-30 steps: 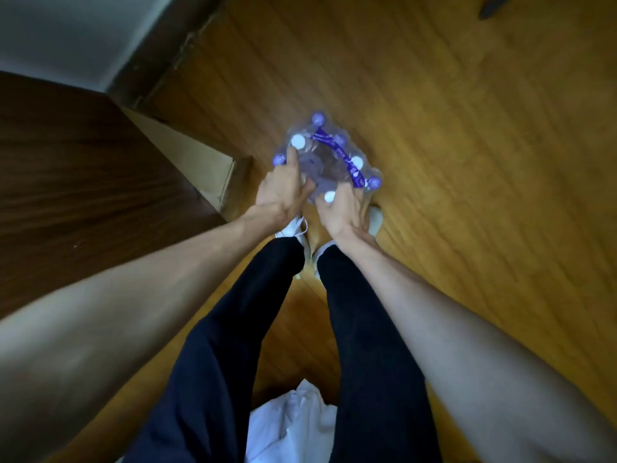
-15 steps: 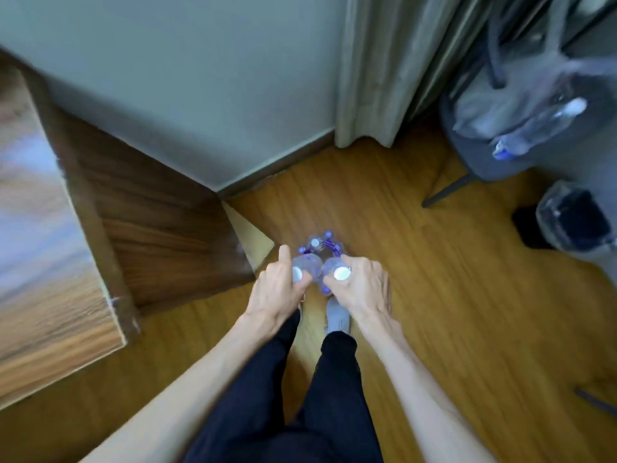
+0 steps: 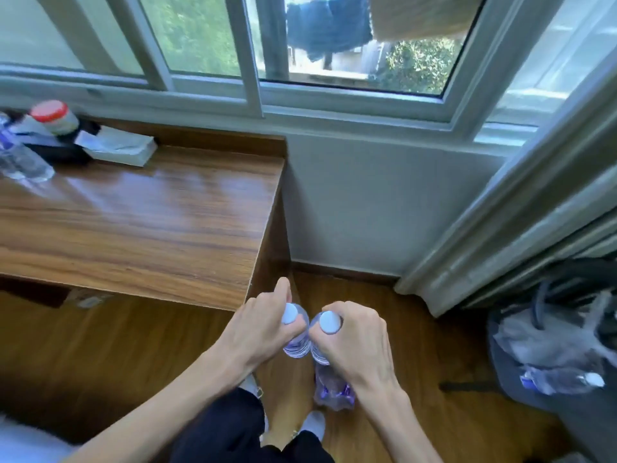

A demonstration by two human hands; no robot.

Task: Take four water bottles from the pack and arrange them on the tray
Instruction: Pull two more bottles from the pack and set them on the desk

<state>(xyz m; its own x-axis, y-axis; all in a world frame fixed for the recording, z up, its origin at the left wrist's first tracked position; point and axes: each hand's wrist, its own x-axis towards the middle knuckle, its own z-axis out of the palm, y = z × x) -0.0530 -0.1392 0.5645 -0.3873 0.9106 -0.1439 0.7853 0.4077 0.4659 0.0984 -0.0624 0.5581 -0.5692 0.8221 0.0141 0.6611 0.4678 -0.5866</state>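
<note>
My left hand [image 3: 257, 325] grips a clear water bottle [image 3: 295, 342] by its neck; its pale cap shows above my fingers. My right hand [image 3: 357, 342] holds a second water bottle [image 3: 329, 324] the same way, right beside the first. Both bottles hang upright above the floor, off the right end of the wooden desk [image 3: 140, 222]. The plastic-wrapped pack [image 3: 334, 389] with purple labels stands on the floor below my right wrist, partly hidden by it. No tray shows in this view.
At the desk's far left stand a water bottle [image 3: 20, 155], a red-lidded jar [image 3: 55, 116] and a white box [image 3: 120, 147]. A window and wall lie ahead. A curtain [image 3: 521, 208] hangs at right, with a dark chair [image 3: 551, 345] holding bags and a bottle.
I have straightened up from the pack on the floor, lifting one bottle in each hand. The view has swung up from the floor to the desk and window.
</note>
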